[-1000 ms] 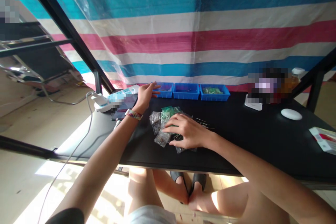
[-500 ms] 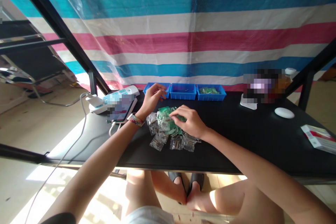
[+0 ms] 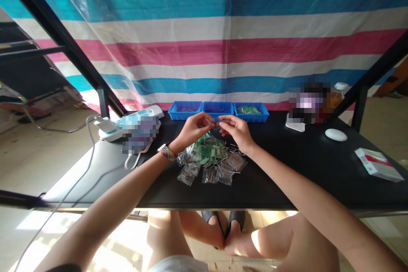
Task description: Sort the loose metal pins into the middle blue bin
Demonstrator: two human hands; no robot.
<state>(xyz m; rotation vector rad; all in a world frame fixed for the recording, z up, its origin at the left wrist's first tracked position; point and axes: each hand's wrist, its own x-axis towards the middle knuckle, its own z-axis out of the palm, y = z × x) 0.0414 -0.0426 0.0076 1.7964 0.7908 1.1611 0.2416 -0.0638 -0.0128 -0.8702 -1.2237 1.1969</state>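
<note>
My left hand [image 3: 195,129] and my right hand [image 3: 235,130] are raised together above the black table [image 3: 299,165], fingertips almost touching. Both pinch a small thin part [image 3: 217,119] between them, too small to name. Below the hands lies a heap of small clear bags [image 3: 208,162] with green and brownish pieces, and loose thin pins [image 3: 237,151] beside it. A beaded band sits on my left wrist.
Three blue trays [image 3: 218,110] stand in a row at the table's back edge; the right one holds green pieces. A white device with cable [image 3: 111,127] lies at left, a white oval object [image 3: 335,134] and a white-red box [image 3: 378,164] at right. Black frame posts flank the table.
My left hand has come back from the left blue tray and my right hand has lifted off the bag heap; both now meet above the bags.
</note>
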